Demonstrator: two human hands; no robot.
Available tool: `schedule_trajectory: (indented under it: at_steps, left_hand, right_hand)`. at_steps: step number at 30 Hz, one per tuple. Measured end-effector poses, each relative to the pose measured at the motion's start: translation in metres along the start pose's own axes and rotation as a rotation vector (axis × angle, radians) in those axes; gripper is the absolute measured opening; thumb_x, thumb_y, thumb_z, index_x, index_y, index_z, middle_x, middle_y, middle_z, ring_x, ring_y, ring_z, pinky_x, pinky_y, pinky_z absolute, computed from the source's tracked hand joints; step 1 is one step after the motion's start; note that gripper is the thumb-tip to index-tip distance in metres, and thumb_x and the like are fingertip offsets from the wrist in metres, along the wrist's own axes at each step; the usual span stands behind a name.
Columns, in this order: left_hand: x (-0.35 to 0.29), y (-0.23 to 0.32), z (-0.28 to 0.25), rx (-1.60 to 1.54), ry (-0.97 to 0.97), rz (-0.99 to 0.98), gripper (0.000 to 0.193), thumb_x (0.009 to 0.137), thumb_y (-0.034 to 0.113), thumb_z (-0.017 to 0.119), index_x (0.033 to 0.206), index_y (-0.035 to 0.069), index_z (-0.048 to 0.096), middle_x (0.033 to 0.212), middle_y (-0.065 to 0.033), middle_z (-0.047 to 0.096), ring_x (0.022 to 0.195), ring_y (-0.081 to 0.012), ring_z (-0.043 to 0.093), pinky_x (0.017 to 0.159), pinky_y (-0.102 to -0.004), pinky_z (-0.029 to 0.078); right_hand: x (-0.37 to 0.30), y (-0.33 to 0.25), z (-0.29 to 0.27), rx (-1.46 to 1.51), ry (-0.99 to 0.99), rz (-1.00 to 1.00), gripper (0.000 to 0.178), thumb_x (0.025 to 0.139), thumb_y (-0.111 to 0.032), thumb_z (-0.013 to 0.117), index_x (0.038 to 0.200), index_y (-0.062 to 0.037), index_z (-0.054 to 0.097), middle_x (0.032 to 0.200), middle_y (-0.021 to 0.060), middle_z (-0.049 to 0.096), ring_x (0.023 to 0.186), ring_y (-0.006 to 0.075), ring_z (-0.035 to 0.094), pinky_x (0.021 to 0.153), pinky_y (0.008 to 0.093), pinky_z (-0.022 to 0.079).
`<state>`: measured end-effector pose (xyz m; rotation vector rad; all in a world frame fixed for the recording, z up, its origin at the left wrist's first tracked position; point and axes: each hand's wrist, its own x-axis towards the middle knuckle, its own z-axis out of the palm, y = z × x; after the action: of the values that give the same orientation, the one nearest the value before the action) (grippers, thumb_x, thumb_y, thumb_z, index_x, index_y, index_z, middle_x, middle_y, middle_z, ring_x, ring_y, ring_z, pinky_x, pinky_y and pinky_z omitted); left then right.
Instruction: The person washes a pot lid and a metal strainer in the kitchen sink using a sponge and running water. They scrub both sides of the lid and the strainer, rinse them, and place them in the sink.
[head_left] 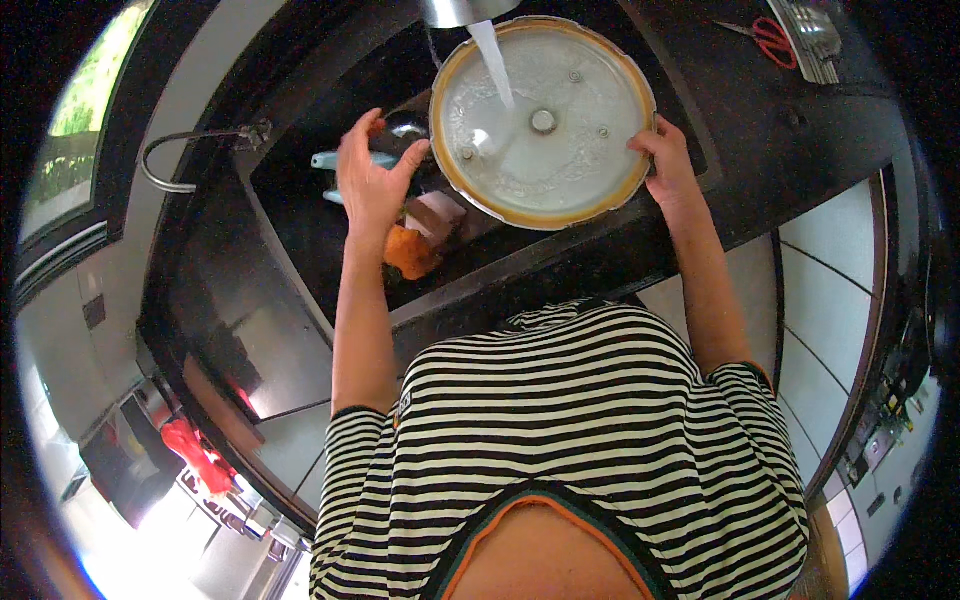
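Observation:
A round metal lid point(560, 165) with a yellowed ring around its rim is held tilted over the dark sink, its underside facing me. Water point(491, 65) pours onto it from the metal tap point(458, 10). My right hand point(665, 160) grips the lid's right edge, thumb on the face. At the left edge, my left hand point(378, 175) has its fingers spread, with the thumb close to the rim; whether it touches cannot be made out. Behind that hand lies a light-blue item point(326, 160), partly hidden. An orange, crumpled-looking thing point(410, 252) rests in the sink below it.
Red-handled scissors point(772, 42) lie on the dark counter point(790, 130) at the far right, beside a metal rack point(812, 40). A thin curved spout point(165, 170) stands left of the sink. The sink's front edge point(470, 285) runs between it and my body.

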<state>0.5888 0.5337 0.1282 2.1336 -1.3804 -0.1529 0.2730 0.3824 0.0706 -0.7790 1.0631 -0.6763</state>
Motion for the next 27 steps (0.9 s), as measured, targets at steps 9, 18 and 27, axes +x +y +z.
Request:
schedule_trajectory:
  at_steps: [9,18,27]
  left_hand:
    - [-0.032,0.0,0.007,-0.983,-1.18,-0.723,0.038,0.08,0.025,0.071,0.105,0.0,0.056,0.091,-0.0122,0.064,0.056,-0.011,0.052,0.042,-0.0227,0.044]
    - [-0.063,0.019,0.003,-1.192,-0.944,-0.921,0.058,0.074,0.011,0.069,0.123,-0.002,0.042,0.096,-0.0149,0.058,0.059,-0.0192,0.053,0.039,-0.0285,0.041]
    - [-0.082,0.0,-0.032,-1.563,-1.056,-0.804,0.047,0.072,0.019,0.072,0.102,-0.01,0.05,0.066,-0.011,0.053,0.044,-0.014,0.044,0.034,-0.0255,0.036]
  right_hand:
    - [0.041,0.007,0.015,-0.156,0.092,-0.074,0.044,0.067,-0.015,0.072,0.107,0.0004,0.062,0.09,0.0083,0.066,0.079,0.0203,0.063,0.074,0.0327,0.051]
    - [0.073,-0.004,0.025,-0.603,0.26,-0.519,0.041,0.074,-0.03,0.078,0.101,-0.0013,0.067,0.097,0.0069,0.066,0.085,0.0147,0.062,0.077,0.0272,0.049]
    - [0.065,-0.009,0.012,-0.451,-0.236,0.036,0.025,0.078,-0.019,0.071,0.098,-0.003,0.069,0.09,0.007,0.069,0.078,0.0162,0.063,0.071,0.03,0.051]
